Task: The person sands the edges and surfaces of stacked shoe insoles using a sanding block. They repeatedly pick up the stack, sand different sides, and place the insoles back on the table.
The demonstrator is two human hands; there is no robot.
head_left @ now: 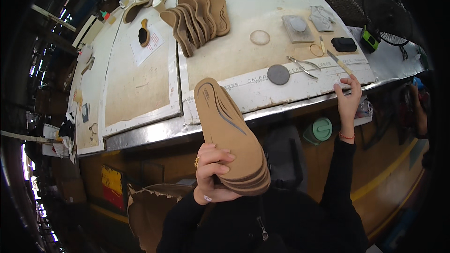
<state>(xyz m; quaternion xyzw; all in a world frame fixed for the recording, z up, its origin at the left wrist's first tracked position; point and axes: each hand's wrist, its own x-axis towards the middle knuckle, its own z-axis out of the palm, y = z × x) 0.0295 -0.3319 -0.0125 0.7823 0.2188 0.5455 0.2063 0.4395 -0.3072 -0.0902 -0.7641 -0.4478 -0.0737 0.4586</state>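
Note:
My left hand is closed around a stack of several brown shoe insoles, held upright in front of my body at the table's near edge. The top insole carries a dark curved line and a small printed mark. Over on the right, my right hand reaches over the table edge, thumb and fingers apart. Its fingertips are at the near end of the light handle of a knife; whether they touch it I cannot tell. A pair of nippers and a dark round disc lie to the left of that hand.
More brown insoles lean in a row on the white worktable. A brush rests on paper at left. A grey block, black pad and crumpled cloth lie at right. Below the edge is a green-lidded container.

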